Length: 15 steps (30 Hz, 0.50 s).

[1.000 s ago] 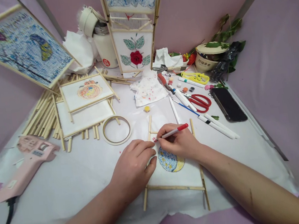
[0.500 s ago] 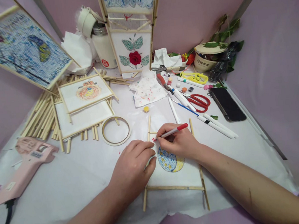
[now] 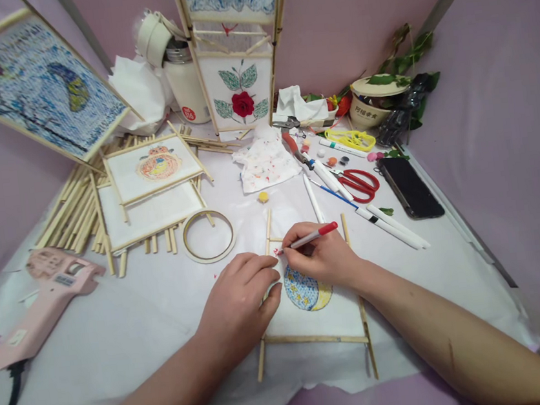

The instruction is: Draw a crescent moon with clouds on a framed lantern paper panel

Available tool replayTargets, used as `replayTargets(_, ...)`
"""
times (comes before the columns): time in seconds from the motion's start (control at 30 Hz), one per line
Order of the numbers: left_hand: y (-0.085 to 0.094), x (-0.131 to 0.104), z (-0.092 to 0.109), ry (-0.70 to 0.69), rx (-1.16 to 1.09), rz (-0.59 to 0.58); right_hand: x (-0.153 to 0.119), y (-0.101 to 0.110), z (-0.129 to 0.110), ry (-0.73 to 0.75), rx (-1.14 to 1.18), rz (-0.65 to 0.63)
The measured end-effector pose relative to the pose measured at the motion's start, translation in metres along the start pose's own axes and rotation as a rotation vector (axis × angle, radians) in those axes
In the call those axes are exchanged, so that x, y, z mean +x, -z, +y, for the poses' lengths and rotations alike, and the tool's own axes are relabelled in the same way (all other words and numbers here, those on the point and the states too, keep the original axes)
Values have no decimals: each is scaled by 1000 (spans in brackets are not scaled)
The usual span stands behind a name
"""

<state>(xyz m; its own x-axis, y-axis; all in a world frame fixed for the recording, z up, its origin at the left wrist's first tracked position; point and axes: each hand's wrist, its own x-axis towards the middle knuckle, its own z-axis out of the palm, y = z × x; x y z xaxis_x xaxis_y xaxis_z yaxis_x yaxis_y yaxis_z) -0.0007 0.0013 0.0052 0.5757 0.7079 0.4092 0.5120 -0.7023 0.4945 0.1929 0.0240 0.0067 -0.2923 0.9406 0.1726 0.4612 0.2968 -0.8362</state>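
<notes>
A red-capped pen (image 3: 310,237) is pinched in my right hand (image 3: 322,255), its tip on the upper left of a white panel (image 3: 313,326) framed with thin wooden sticks. Small red marks show by the tip. The panel carries a round blue and yellow moon drawing (image 3: 308,289), partly under my right hand. Over the panel's left edge rests my left hand (image 3: 244,296), palm down, fingers slightly bent and thumb apart, holding nothing.
Tape ring (image 3: 209,237), pink glue gun (image 3: 42,306) and stacked framed panels (image 3: 153,167) lie left. Red scissors (image 3: 360,185), markers (image 3: 393,231) and a phone (image 3: 411,188) lie right. A tall framed rose panel (image 3: 241,95) stands behind, near a flask (image 3: 187,85).
</notes>
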Motion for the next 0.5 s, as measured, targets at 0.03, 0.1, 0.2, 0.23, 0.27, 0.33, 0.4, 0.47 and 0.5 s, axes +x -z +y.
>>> replayTargets(0.03,0,0,0,1,1,-3,0,0,0,-1,1,-1)
replayTargets(0.1,0,0,0,5,5,-4,0,0,0,-5,-1,-5)
replayTargets(0.2,0,0,0,5,3,-1,0,1,-1,-5,-8,-11)
replayTargets(0.23,0,0,0,2,1,0,0,1,-1,-4,-10,-12)
replayTargets(0.27,0,0,0,1,0,-2,0,1,-1,-3,-11,-14)
replayTargets(0.33,0,0,0,1,0,-5,0,2,-1,2,-11,-15)
replayTargets(0.4,0,-1,0,3,1,-5,0,2,-1,4,-8,-9)
replayTargets(0.47,1,-1,0,3,1,-7,-1,1,0,0,-3,1)
replayTargets(0.5,1,-1,1,2,4,-6,-1,1,0,-4,0,3)
